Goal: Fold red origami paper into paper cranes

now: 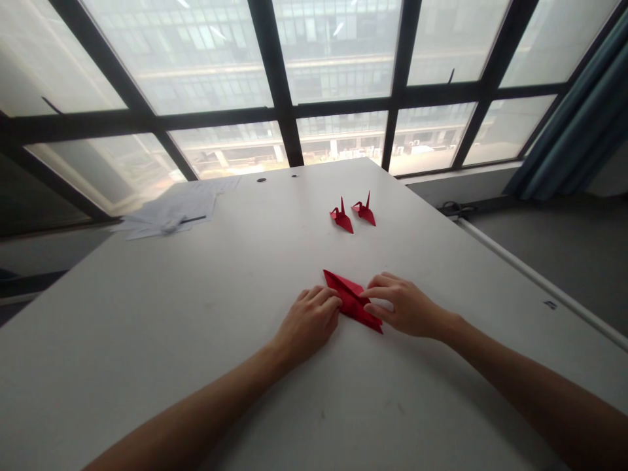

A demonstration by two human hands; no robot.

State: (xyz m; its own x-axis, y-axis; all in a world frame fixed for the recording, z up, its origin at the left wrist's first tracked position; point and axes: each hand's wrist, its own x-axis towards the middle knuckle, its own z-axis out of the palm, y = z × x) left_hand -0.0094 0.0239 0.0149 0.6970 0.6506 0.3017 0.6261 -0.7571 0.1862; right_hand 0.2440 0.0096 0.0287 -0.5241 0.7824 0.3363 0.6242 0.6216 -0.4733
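A folded piece of red paper (351,299), long and pointed, lies flat on the white table (196,340). My left hand (309,322) rests on its left edge with the fingers curled and pressed down on it. My right hand (402,306) presses its right side, the fingers together with their tips on the paper. Two finished red paper cranes (342,217) (364,210) stand side by side farther back on the table, apart from both hands.
A loose pile of white sheets (171,212) with a dark pen lies at the table's far left corner. Behind the table is a large window with dark frames (284,114). A teal curtain (583,124) hangs at the right.
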